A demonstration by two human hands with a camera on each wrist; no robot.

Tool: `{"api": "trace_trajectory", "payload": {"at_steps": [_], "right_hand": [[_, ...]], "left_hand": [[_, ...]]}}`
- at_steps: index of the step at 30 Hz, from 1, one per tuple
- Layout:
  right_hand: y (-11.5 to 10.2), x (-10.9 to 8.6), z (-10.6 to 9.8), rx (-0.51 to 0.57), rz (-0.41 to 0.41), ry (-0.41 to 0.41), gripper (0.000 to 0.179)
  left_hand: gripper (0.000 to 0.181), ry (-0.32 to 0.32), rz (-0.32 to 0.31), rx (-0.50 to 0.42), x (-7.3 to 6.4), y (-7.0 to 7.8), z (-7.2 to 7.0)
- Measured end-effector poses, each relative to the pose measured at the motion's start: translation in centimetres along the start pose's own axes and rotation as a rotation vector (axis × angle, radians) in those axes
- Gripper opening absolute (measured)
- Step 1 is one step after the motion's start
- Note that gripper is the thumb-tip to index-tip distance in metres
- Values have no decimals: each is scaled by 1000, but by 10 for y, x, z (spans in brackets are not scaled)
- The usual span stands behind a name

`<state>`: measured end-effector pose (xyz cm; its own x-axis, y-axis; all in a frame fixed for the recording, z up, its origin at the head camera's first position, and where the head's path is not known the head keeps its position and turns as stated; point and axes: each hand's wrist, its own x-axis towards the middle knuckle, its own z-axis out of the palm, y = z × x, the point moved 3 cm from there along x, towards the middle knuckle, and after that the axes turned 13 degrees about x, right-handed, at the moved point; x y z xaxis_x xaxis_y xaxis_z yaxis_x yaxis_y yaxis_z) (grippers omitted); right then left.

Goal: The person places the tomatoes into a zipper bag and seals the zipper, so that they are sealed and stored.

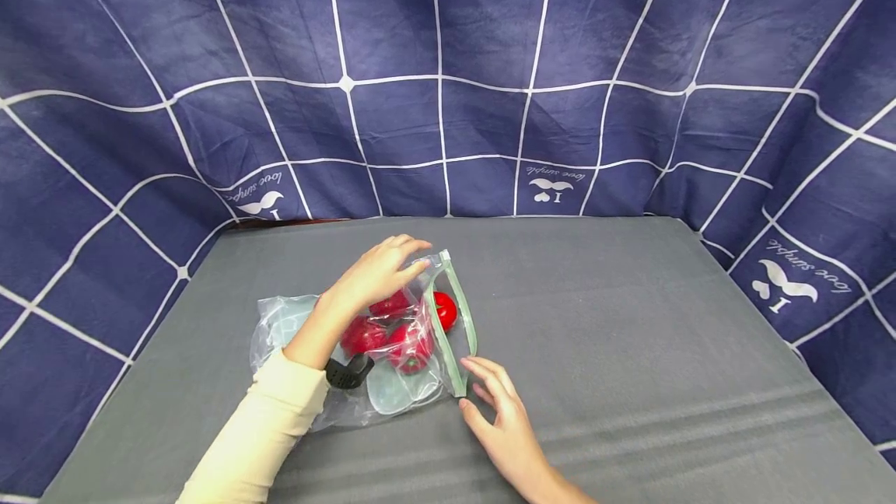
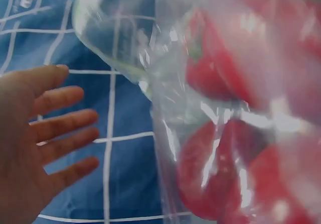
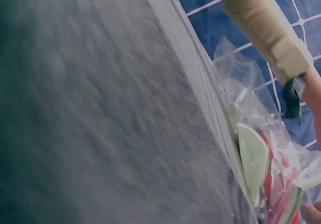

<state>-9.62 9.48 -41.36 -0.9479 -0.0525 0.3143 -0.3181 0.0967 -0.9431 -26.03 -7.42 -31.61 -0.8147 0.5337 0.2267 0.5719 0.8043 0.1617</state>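
A clear zip bag with a pale green zip edge lies on the table, its mouth gaping to the right. Inside, several red tomatoes show through the plastic, and one tomato is visible at the mouth. My left hand hovers over the bag's far corner. In the left wrist view this left hand has its fingers spread, with nothing in them, beside the plastic. My right hand is at the near end of the zip edge, fingers loosely bent, fingertips right by the rim. Only a bit of it shows in the right wrist view.
The grey table extends to the right of the bag. A blue curtain with white grid lines hangs behind and along both sides. A black strap sits on the left wrist, over the bag.
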Motion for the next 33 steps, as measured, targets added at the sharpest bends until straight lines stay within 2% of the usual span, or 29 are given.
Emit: {"api": "trace_trajectory", "payload": {"at_steps": [5, 9, 15, 18, 23, 29, 33], "right_hand": [[3, -7, 5, 26, 40, 3, 49], [8, -11, 10, 47, 82, 5, 52], [15, -17, 22, 133, 187, -33, 64], [19, -19, 26, 165, 226, -53, 68], [24, -16, 27, 158, 244, -63, 68], [27, -8, 24, 123, 250, -55, 65], [29, -3, 20, 4, 217, -81, 53]], "left_hand": [[37, -62, 33, -79, 19, -15, 12], [39, -128, 27, -170, 31, -23, 26], [43, -268, 20, -238, 41, -31, 49], [43, -315, 16, -288, 43, -31, 58], [41, -337, 11, -357, 46, -30, 63], [40, -304, 0, -391, 51, -30, 61], [37, -270, -5, -414, 52, -31, 59]]}}
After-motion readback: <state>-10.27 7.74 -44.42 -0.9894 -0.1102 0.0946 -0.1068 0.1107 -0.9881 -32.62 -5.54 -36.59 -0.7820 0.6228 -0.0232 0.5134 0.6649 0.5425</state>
